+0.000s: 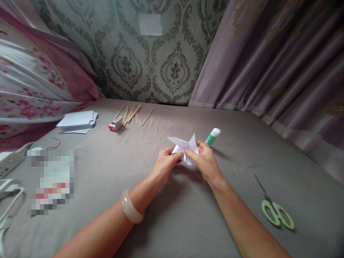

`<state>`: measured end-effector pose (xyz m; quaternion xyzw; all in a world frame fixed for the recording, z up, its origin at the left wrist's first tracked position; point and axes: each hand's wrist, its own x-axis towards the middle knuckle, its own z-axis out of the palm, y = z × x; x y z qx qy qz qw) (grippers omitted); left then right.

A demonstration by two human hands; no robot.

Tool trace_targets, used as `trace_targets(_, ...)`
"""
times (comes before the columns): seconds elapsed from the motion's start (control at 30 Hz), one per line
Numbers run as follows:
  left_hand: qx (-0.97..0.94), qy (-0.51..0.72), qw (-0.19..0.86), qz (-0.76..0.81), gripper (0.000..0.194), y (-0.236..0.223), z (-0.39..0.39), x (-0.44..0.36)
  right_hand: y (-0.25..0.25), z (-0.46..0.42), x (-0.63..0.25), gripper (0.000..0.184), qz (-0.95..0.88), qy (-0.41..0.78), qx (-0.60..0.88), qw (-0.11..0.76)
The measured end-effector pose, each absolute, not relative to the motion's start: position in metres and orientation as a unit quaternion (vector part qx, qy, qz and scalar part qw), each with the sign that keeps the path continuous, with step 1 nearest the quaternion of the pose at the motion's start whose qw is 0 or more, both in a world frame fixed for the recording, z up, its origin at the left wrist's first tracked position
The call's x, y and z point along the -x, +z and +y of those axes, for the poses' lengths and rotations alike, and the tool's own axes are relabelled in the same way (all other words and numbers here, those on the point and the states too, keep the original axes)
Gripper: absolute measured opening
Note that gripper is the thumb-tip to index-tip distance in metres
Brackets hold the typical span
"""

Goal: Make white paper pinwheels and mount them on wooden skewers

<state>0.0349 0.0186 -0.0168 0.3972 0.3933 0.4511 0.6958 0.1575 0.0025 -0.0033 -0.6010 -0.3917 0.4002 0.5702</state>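
1. Two bare forearms reach in from the near edge; smooth, pale bangle (131,209) on the left wrist.
2. Scissors (268,204) flat on the cloth, well to the right of the right forearm: metal blades pointing away, pale green looped handles.
3. White paper (185,144) held between the hands, mid-view, just over the cloth. Thin, smooth, matte. Two sharp points stand out at the far side, one to the left, one up at the right; the near part curls in rounded folds gathered toward the middle.
4. Left hand (165,163) pinches the paper's left side, thumb on top; right hand (208,161) pinches the right side, thumb pressed near the centre. Thumbs close together. Fingers and thumbs cover part of the folds, so the gathered centre is only partly seen.
5. Glue stick (212,137), green with white cap, just beyond the right hand, which hides its lower end.
6. Left side: white power strip (10,163) at the edge, a pixelated item (53,182), unreadable, and a curl of red string (55,145).
7. Farther: stack of white sheets (77,121), edges uneven; small red-and-white box (115,124) beside loose wooden sticks (131,114), some crossing.
8. Grey-brown cloth (236,143), softly wrinkled, runs back to patterned wallpaper (174,68).
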Motion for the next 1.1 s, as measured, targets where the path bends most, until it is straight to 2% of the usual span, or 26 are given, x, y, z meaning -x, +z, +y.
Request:
trace_targets(0.57, -0.390, 0.433, 0.695, 0.420, 0.017, -0.016, 0.022, -0.032, 0.004, -0.001, -0.152, 0.049, -0.360, 0.444, 0.599, 0.561)
trace_targets(0.67, -0.358, 0.425, 0.717, 0.422, 0.012, -0.014, 0.029, -0.028, 0.009, -0.003, -0.166, 0.042, -0.379, 0.459, 0.589, 0.547)
trace_targets(0.8, -0.300, 0.428, 0.727, 0.445, 0.008, -0.002, 0.039, -0.015, 0.012, -0.004, -0.194, 0.030, -0.521, 0.347, 0.542, 0.561)
trace_targets(0.97, -0.294, 0.405, 0.736, 0.456, 0.009, 0.015, 0.042, -0.001, 0.014, -0.010, -0.201, 0.019, -0.717, 0.218, 0.456, 0.481)
trace_targets(1.1, -0.305, 0.384, 0.744, 0.453, 0.008, 0.014, 0.042, 0.000, 0.017, -0.014, -0.195, 0.015, -0.775, 0.144, 0.428, 0.442)
